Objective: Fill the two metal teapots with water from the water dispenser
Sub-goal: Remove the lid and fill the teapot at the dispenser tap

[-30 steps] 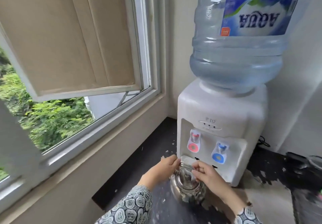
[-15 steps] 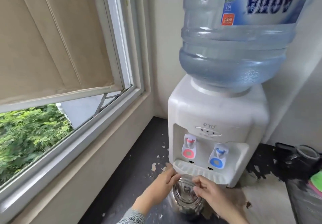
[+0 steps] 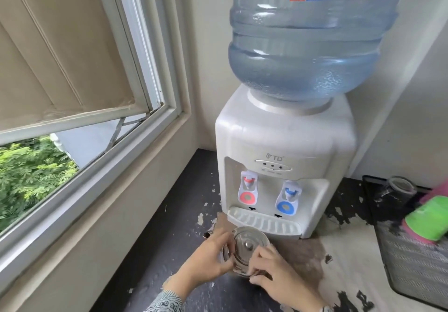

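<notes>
Dispenser (image 3: 286, 142) marked "TD"; both hands' fingers (image 3: 225, 243) gripping lidded teapot (image 3: 247, 243).

Left hand (image 3: 208, 258) reaches forward, fingers curled inward, palm facing right. Right hand (image 3: 276, 273) sits opposite, fingers bent, fingertips (image 3: 254, 267) pointing left. A patterned sleeve (image 3: 164, 303) covers the left wrist.

Shiny metal teapot (image 3: 247, 246) upright, lid on, spout toward window, just before white water dispenser (image 3: 283, 146); dispenser upright at tabletop's back edge, bottle part full.
</notes>
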`<state>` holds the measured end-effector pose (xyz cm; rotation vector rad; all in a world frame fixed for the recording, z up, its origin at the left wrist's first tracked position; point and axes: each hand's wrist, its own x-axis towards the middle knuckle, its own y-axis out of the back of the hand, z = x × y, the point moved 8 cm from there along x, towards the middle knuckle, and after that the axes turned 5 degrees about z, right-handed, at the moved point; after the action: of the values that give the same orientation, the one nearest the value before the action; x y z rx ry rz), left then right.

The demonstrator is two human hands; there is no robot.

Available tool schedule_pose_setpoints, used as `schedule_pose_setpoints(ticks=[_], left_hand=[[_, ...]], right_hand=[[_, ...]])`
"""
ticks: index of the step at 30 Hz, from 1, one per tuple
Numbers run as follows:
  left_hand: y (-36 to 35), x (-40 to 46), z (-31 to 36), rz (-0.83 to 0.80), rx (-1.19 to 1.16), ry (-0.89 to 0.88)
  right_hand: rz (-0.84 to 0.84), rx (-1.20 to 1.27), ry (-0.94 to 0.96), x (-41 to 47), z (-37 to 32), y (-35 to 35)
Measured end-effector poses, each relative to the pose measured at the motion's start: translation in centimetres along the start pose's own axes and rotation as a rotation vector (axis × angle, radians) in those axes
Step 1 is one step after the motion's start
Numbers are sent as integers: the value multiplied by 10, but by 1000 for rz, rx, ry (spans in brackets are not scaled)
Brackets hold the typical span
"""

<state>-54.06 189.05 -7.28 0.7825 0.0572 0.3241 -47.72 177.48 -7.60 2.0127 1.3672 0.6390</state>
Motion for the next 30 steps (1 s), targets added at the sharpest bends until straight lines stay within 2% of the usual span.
schedule_pose_setpoints(ticks=[2,4,5,7,9,11,12,13,15,17,21,30], left_hand=[[-6,-4,-3,31,140,-51],[-8,-7,-4,91,204,-89],[-9,-8,-3,104,209,-104],[-10,-7,-1,111,201,-117],[-8,-6,0,123,200,-121],[-10,-3,0,116,226,-107],[-12,-1,0,104,254,-93],[-15,2,0,90,286,-71],[-22,6,-1,66,355,-21],[-30,9,-4,38,432,10],[-35,9,-8,51,518,27],[-34,9,-9,65,473,46]], right_hand=[[-28,-273,120,-4,-3,-14],[15,-445,168,-6,-4,-15],[0,-436,155,-6,-3,-15],[0,-220,95,-3,0,-9],[122,-114,22,2,3,5],[291,-195,-15,11,1,24],[321,-284,-37,16,0,29],[311,-390,-79,22,3,31],[186,-584,-178,31,13,24],[84,-643,-210,37,20,12],[143,-571,-157,39,19,4],[240,-308,-158,41,20,7]])
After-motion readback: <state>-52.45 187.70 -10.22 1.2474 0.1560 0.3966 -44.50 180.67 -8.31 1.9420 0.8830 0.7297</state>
